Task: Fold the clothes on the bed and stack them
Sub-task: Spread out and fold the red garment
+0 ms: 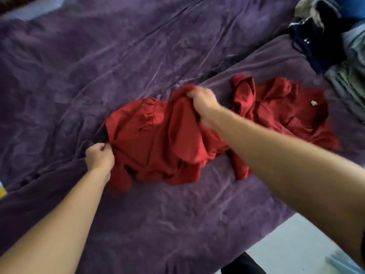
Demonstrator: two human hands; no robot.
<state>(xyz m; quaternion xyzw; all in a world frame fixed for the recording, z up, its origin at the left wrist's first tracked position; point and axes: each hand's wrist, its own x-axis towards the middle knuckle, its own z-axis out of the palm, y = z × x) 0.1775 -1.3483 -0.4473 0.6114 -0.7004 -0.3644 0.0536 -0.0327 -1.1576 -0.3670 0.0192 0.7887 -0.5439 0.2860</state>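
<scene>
Red garment (158, 135) lies crumpled on bed (79, 76) (purple cover), spread from L hand across to well past R hand

L hand (99, 157): fingers curled, pinching garment's near-left edge, low against the cover

R hand (203, 103): clenched round a bunch of the red cloth, raised off the bed; cloth hangs in a fold under the wrist, toward L hand

Btwn the hands: flattish wrinkled panel w/ a gathered seam

Beyond R hand, to its right: more of the garment, rumpled, one fold standing up; small pale tag (313, 103) on it. R hand & that side blurred, detail soft

Far right of R hand, well apart from red garment: heap of other clothes (335, 46), navy, grey, pale blue, unfolded

Cover creased all round both hands. Under R forearm: pale floor (296, 244) past bed's edge. Left of L forearm, at frame edge: sliver of sth yellow (2, 191), can't tell what
</scene>
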